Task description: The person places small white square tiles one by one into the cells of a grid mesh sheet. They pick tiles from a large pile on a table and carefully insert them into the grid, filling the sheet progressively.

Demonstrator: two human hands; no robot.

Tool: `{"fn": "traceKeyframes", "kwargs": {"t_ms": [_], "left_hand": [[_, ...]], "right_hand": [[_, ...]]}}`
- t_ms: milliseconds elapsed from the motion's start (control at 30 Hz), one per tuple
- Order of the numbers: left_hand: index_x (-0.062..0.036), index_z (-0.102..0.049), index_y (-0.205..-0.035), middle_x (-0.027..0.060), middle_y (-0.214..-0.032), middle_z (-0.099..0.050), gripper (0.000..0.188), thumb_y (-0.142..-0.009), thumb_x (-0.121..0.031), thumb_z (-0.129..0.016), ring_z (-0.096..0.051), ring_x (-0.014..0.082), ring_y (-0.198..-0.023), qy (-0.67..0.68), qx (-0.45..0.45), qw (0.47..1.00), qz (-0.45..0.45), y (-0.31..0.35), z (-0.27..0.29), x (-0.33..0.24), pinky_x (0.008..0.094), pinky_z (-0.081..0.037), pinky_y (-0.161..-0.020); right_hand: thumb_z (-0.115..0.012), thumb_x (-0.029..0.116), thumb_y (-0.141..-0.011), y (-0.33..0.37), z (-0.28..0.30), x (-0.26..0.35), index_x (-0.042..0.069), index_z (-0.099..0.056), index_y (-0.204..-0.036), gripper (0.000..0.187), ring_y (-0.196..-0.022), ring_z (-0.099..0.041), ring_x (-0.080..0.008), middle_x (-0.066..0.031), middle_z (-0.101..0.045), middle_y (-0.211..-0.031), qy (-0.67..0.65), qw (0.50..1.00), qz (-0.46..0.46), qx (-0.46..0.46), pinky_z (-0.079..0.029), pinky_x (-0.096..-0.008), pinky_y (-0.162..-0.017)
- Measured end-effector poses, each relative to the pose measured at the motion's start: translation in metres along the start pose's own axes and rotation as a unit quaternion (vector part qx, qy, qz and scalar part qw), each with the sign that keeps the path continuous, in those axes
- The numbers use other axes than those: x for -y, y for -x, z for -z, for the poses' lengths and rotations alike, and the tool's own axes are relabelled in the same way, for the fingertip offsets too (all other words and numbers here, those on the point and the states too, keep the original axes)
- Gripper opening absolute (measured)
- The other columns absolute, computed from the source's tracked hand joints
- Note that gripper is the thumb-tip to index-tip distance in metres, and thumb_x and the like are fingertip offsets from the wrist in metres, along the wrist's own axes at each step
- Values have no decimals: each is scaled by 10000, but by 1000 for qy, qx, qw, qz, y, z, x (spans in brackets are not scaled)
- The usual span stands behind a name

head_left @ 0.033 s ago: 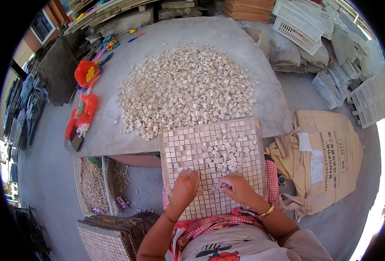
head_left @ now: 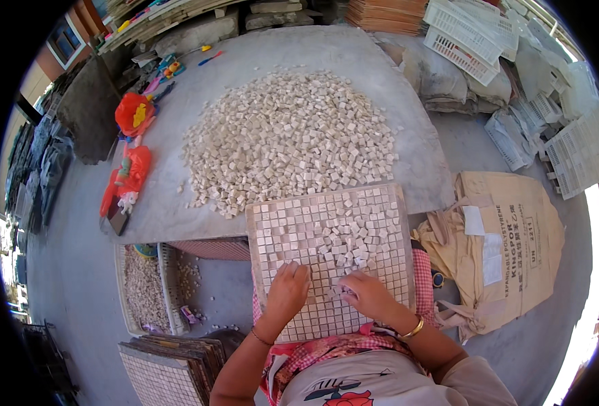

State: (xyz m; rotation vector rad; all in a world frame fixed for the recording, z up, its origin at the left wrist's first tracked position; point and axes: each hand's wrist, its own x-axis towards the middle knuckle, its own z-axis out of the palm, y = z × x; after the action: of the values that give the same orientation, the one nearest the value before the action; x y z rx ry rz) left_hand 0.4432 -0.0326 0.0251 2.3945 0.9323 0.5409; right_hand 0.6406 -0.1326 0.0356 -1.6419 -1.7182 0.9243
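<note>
A square grid tray [head_left: 250,233], its cells largely filled with small pale stone mosaic tiles, rests tilted over my lap against the table's near edge. Loose mosaic tiles [head_left: 351,233] lie heaped on its upper right part. My left hand [head_left: 288,291] is over the tray's left middle, fingers curled down and together; whatever is under the fingertips is hidden. Just right of it, below the loose heap, my right hand [head_left: 369,296] is closed with thumb and fingers around a few mosaic tiles, partly hidden by the fingers.
A large pile of mosaic tiles [head_left: 292,135] covers the middle of the grey table [head_left: 421,162]. Red plastic toys [head_left: 133,169] lie along its left edge. Below left stand a white crate [head_left: 122,291] of tiles and stacked grid trays [head_left: 160,375]. A tan sack [head_left: 533,264] lies at right.
</note>
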Motion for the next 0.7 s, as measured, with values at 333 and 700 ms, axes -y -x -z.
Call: {"fn": "traceKeyframes", "kwargs": {"t_ms": [333,700], "left_hand": [[-15,-498,-860,133,-780,-506,150,-748,6,-596,-505,319,-768,64,-21,997,-27,8,-5,10,404,-422,-680],[-14,-532,-923,61,-853,-515,79,-890,-85,-520,-453,159,-742,882,-155,327,301,47,30,9,261,-418,-667]], "right_hand": [[-615,149,-833,-11,-20,11,53,-607,-998,192,-788,-602,-267,-107,-594,-888,69,996,51,28,-499,-349,-682],[-584,159,-866,-22,-12,22,5,-630,-911,167,-632,-580,-201,-97,-642,-775,-197,971,-122,55,-464,-321,-596]]}}
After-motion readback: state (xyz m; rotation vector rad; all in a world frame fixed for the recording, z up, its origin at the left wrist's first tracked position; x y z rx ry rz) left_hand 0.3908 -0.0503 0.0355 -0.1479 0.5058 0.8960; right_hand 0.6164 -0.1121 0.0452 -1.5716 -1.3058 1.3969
